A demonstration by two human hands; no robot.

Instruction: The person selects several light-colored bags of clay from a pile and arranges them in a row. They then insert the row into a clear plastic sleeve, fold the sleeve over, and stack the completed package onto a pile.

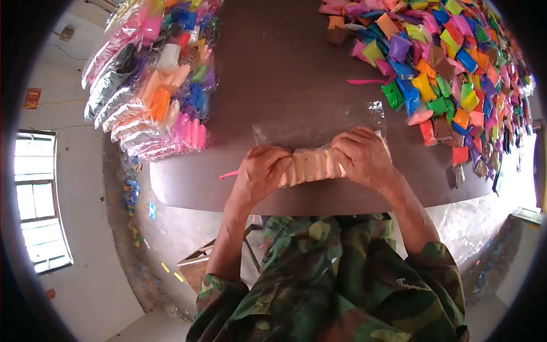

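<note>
Near the table's front edge lies a row of several peach-coloured packets [312, 166], side by side in a clear plastic bag [319, 132]. The bag's loose, see-through end spreads flat on the table beyond the row. My left hand [263, 170] grips the left end of the row with curled fingers. At the right end, my right hand [364, 158] is closed round the packets and the plastic, thumb toward the middle. Both palms and some fingertips are hidden. A thin pink plastic strip [229, 174] sticks out just left of my left hand.
On the dark table [268, 68], a stack of filled clear bags [154, 97] stands at the left. A large heap of small coloured packets [450, 68] covers the right side. A pink plastic tool [366, 81] lies beside the heap. Below left is a wooden stool [199, 259].
</note>
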